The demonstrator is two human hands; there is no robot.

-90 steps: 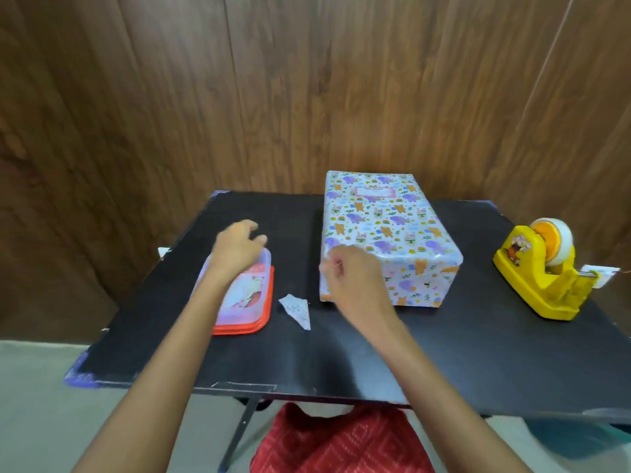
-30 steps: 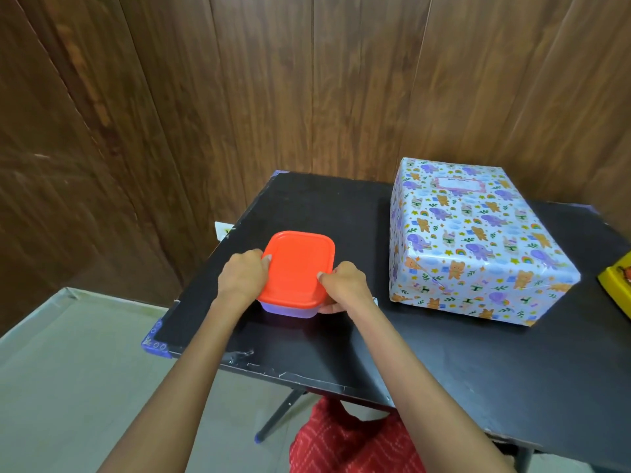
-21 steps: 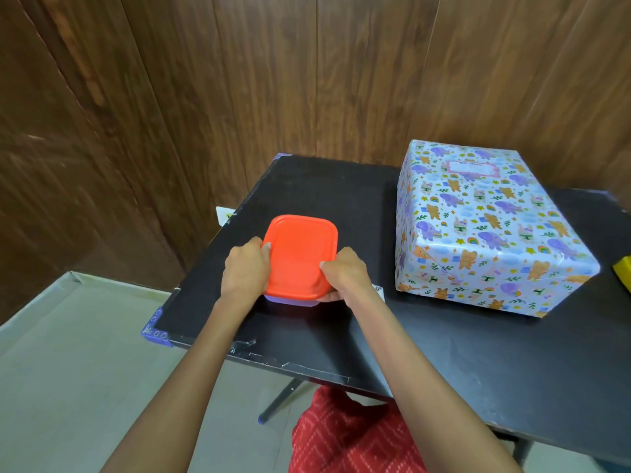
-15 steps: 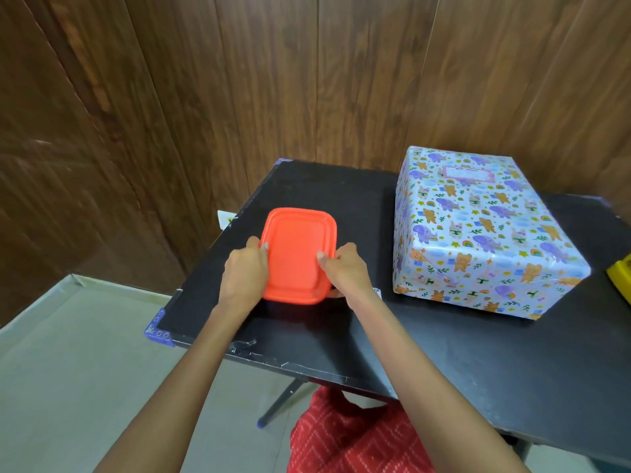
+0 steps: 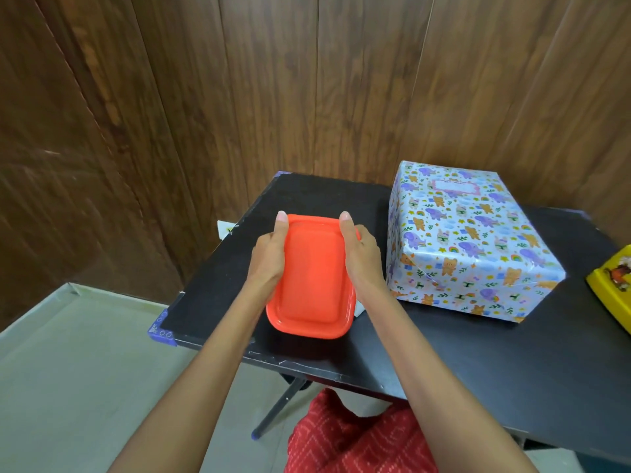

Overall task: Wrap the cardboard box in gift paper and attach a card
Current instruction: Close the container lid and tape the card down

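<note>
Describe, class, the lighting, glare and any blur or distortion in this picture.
Head view: soft, even light; a faint sheen on the glossy animal-print wrapped box; left-hand wood-panelled wall smeared by blur; wide-angle lens splays the wall planks outward; orange plastic lid sharp.

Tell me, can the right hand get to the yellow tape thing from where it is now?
Probably not right away. The right hand and left hand both grip the orange container, and the wrapped box sits between it and the yellow tape dispenser.

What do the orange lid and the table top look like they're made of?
Orange lid: likely molded plastic, smooth with a soft sheen and a raised rim. Table top: matte black board, perhaps laminate; chipped pale spots along its front edge.
</note>
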